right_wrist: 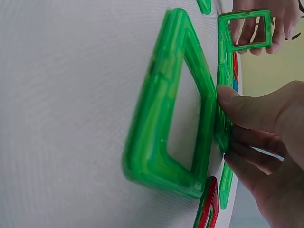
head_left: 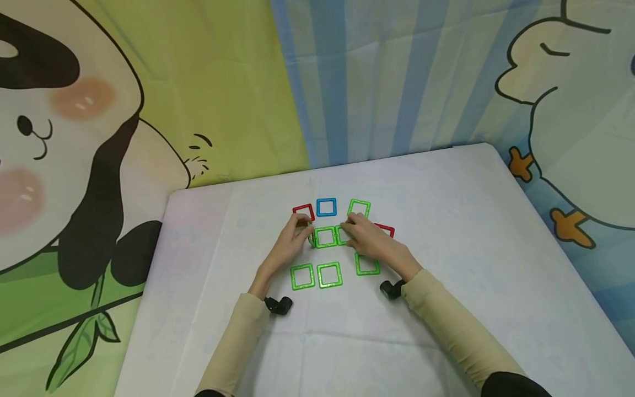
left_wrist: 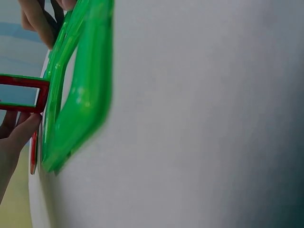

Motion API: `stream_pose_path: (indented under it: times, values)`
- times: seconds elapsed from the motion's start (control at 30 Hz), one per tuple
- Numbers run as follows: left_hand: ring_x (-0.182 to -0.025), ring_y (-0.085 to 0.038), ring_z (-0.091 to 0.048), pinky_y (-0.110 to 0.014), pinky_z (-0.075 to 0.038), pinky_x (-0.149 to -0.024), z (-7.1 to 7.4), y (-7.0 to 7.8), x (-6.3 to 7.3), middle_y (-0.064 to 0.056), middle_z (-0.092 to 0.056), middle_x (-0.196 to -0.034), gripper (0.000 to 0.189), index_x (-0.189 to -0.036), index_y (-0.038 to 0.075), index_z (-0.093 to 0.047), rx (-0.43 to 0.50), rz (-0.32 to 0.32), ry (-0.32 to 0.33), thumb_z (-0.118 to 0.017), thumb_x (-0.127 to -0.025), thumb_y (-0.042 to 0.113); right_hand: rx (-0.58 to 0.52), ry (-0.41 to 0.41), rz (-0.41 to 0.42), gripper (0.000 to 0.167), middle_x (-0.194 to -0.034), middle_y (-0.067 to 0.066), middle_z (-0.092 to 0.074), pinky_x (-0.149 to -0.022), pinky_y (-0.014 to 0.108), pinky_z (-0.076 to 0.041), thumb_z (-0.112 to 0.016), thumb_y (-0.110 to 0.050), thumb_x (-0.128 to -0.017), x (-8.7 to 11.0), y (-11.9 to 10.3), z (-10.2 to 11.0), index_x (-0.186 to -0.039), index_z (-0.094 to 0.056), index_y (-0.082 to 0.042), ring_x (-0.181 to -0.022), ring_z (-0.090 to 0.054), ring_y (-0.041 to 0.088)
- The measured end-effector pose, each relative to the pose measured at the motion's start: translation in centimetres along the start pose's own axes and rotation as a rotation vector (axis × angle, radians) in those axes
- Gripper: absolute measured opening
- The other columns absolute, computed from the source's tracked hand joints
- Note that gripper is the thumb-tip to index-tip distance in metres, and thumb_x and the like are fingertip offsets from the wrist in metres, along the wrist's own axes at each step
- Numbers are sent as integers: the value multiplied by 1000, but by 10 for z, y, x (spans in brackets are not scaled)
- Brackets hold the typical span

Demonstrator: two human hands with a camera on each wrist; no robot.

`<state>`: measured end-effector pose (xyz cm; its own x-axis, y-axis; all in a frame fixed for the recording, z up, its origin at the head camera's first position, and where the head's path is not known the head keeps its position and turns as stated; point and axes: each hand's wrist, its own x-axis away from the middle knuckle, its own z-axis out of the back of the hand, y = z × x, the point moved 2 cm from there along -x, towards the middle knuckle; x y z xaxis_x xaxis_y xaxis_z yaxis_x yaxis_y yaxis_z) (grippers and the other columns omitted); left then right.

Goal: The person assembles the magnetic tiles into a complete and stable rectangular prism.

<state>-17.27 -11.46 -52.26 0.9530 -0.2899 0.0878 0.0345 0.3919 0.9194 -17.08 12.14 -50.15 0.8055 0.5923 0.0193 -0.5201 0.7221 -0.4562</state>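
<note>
Near the middle of the table, my left hand pinches a square magnetic tile that stands upright. Its foot meets the left edge of a flat green tile. That upright tile looks green in the right wrist view, but red with green edges in the left wrist view. Another flat green tile adjoins on the right, partly hidden by my right hand. Thumb and fingers of that hand hold this tile by its opposite edges, as the right wrist view shows.
Behind the hands lie a red tile, a blue tile and a green tile. Another red tile is partly covered by the right hand. Nearer are green tiles on the white table. Printed curtains hang behind.
</note>
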Motion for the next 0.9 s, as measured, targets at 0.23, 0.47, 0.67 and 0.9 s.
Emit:
stream_pose_path:
  times: [0.23,0.47,0.67,0.9]
  values:
    - [-133,-27,-56,-49,-42,-115,-2,-1,0,-13,-59,-140,32,-135,4,-55,13,-20,54,-51,-109,22,-12,3,1,47,-130,17,-57,-94,39,-50,-74,-9,-95,0,-2,-1,-138,-60,7,-112,-51,30]
    - [-130,-25,-58,-48,-43,-115,-4,-5,1,-10,-64,-133,25,-127,10,-60,18,-5,98,-58,-106,24,-28,54,19,46,-141,20,-52,-105,44,-49,-73,-8,-95,5,-7,-5,-137,-60,4,-127,-48,33]
    - [-130,-24,-58,-48,-42,-115,-4,-5,-2,-11,-64,-133,19,-122,12,-60,29,-11,85,-58,-106,24,-82,92,149,40,-129,16,-60,-104,43,-51,-78,-9,-91,17,-26,-5,-127,-66,4,-120,-56,30]
    - [-130,-26,-59,-49,-38,-117,-3,0,-4,-10,-66,-127,21,-121,8,-62,6,-34,113,-59,-106,23,-87,-54,174,49,-126,13,-60,-98,37,-53,-82,-20,-89,30,-52,-12,-128,-66,3,-112,-58,24]
